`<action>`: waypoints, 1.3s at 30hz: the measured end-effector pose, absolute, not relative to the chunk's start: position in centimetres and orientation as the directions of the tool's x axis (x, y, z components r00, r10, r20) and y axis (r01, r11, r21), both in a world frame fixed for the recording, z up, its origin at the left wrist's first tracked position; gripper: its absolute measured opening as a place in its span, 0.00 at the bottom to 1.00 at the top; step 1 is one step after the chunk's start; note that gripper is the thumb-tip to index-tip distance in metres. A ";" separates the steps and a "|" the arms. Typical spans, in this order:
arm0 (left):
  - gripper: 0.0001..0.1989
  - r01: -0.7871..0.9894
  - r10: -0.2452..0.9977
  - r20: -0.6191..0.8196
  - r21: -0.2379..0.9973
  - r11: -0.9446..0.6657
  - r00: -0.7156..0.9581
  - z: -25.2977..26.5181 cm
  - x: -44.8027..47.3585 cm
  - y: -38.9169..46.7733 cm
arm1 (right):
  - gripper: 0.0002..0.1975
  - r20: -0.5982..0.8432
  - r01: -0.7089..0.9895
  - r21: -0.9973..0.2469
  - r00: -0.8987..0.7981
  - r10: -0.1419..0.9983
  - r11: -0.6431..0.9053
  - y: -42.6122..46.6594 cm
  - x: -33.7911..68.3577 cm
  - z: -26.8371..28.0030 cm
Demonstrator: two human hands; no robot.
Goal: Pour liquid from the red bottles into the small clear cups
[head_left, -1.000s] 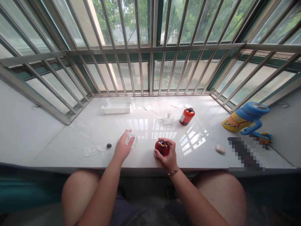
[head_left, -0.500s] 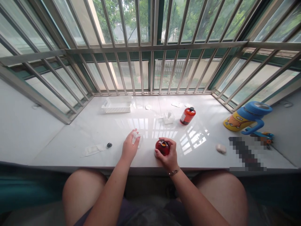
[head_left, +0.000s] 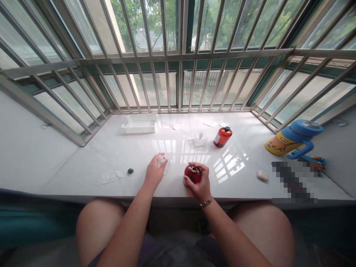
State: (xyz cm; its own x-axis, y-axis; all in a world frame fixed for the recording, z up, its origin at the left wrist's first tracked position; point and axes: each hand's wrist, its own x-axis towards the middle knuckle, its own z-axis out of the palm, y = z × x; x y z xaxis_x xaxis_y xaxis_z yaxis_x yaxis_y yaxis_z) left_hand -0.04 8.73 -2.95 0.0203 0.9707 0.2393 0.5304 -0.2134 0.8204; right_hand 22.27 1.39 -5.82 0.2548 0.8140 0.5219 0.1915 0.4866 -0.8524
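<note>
My right hand (head_left: 200, 181) is wrapped around a dark red bottle (head_left: 191, 174) near the front edge of the white sill. The bottle stands upright, its mouth uncovered and facing up. Left of it, my left hand (head_left: 154, 171) has its fingers and thumb closed about a small clear bottle (head_left: 167, 165); its neck shows between them, and part of its body is hidden. To the left lie a black cap (head_left: 130, 171) and a crumpled clear wrapper (head_left: 111, 177). Further back, a second clear bottle (head_left: 200, 139) stands beside a capped red bottle (head_left: 223, 137).
A white plastic basket (head_left: 140, 128) sits at the back left, with crumpled white scraps (head_left: 176, 127) to its right. On the right are a blue and yellow flask (head_left: 289, 139), a beige lump (head_left: 262, 175) and a blurred dark object (head_left: 293, 181). Metal bars line the window.
The clear bottle in my left hand has tilted slightly and shifted a little to the right. My right hand and the dark red bottle hold nearly the same place.
</note>
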 end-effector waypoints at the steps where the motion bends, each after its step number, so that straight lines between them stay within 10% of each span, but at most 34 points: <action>1: 0.20 0.530 0.971 0.236 0.820 -0.214 0.027 -3.0 -0.1 8.8 | 0.29 0.521 0.193 -0.853 0.254 0.815 0.485 1.4 22.3 -5.8; 39: 0.28 0.320 0.991 0.076 0.941 -0.109 0.113 -2.6 -1.1 9.9 | 0.29 0.498 0.251 -0.860 0.224 0.838 0.444 1.3 22.7 -5.6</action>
State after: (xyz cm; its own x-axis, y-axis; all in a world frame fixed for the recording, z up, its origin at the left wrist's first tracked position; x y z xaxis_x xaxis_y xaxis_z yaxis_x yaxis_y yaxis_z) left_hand -1.06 9.92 -2.60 0.1135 0.9906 0.0761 0.3197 -0.1090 0.9412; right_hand 22.73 1.35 -5.65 0.2235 0.8381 0.4976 0.2505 0.4439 -0.8603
